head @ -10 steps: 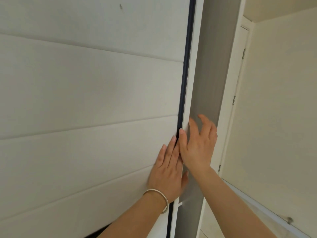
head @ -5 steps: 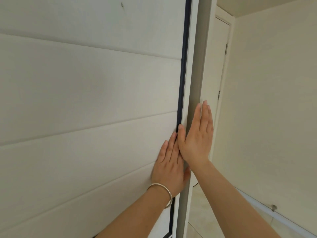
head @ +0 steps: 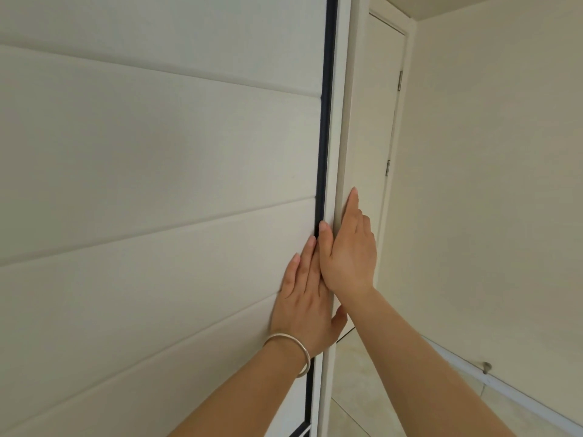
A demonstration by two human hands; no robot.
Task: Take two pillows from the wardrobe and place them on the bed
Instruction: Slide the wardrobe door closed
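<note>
A white panelled wardrobe door [head: 157,190] with a dark edge strip fills the left of the view. My left hand [head: 304,301], with a silver bangle on the wrist, lies flat on the door panel beside the strip. My right hand [head: 348,250] rests with straight fingers on the narrow white frame edge [head: 339,121] to the right of the strip, its thumb touching the strip. Neither hand holds anything. No pillow and no bed are in view.
A closed cream room door [head: 383,105] with hinges stands behind the wardrobe edge. A cream wall [head: 492,184] runs along the right, with a white skirting and a door stop [head: 487,367] low down. Tiled floor [head: 350,373] shows below.
The grey inner side of the wardrobe beside the frame edge has vanished from view. My right hand's fingers have straightened and shifted up along the edge. My left hand stays flat on the panel.
</note>
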